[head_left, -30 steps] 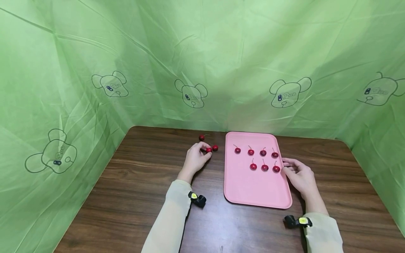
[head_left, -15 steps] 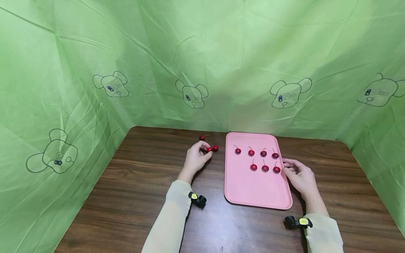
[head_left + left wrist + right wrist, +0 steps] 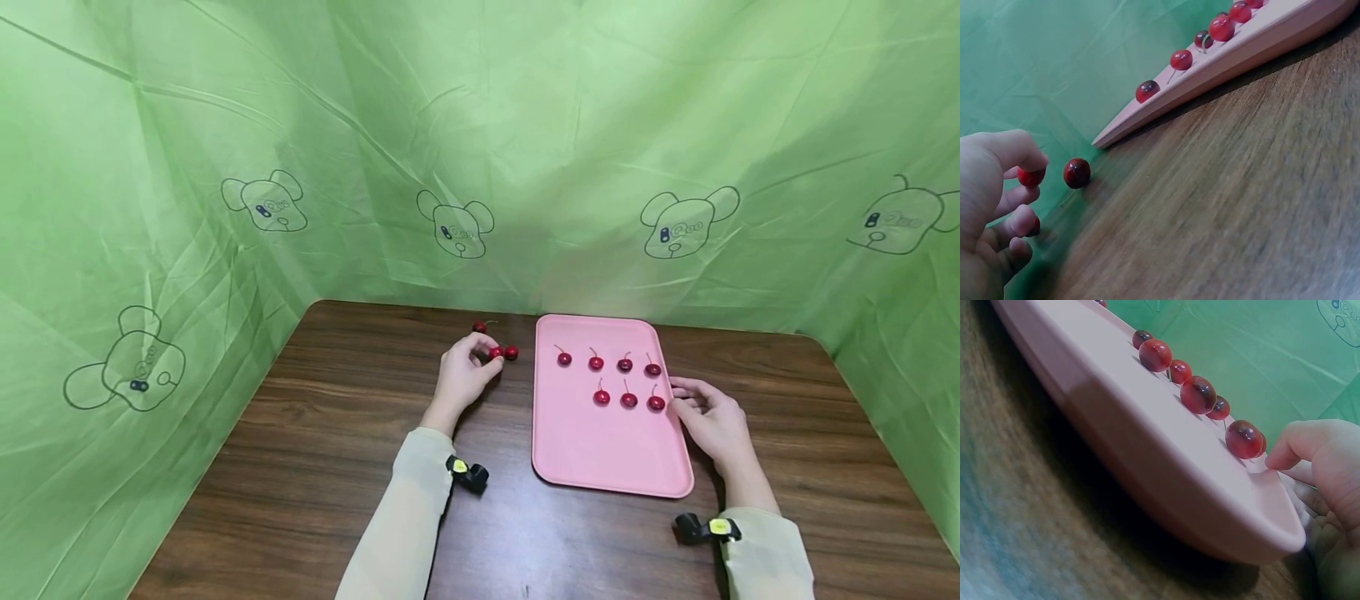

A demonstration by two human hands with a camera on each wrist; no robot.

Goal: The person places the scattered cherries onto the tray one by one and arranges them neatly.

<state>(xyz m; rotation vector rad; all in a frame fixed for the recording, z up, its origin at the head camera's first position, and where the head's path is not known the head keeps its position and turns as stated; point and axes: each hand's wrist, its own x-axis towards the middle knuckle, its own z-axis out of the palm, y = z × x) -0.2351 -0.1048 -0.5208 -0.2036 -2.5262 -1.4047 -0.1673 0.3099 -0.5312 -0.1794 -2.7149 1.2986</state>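
Between the thumb and fingers of my left hand (image 3: 463,377), a red cherry (image 3: 496,352) is pinched, left of the pink tray (image 3: 607,450). Close to its right lies another cherry (image 3: 512,353) on the table. A third, stemmed cherry (image 3: 479,327) sits farther back, partly hidden by fingers in the left wrist view. My right hand (image 3: 716,421) grips the tray's right rim, its thumb (image 3: 1282,453) on the edge beside the nearest cherry (image 3: 1244,439). Several stemmed cherries stand on the tray in two rows; the front row (image 3: 628,400) is the shorter.
The brown wooden table (image 3: 315,467) reaches back to a green cloth (image 3: 525,125) with printed bear faces, which also hangs at both sides. Black wrist cameras (image 3: 468,475) sit on both sleeves.
My left hand has lifted the pinched cherry very slightly. The right hand keeps its place on the rim, and the cherries on the tray stay as they were.
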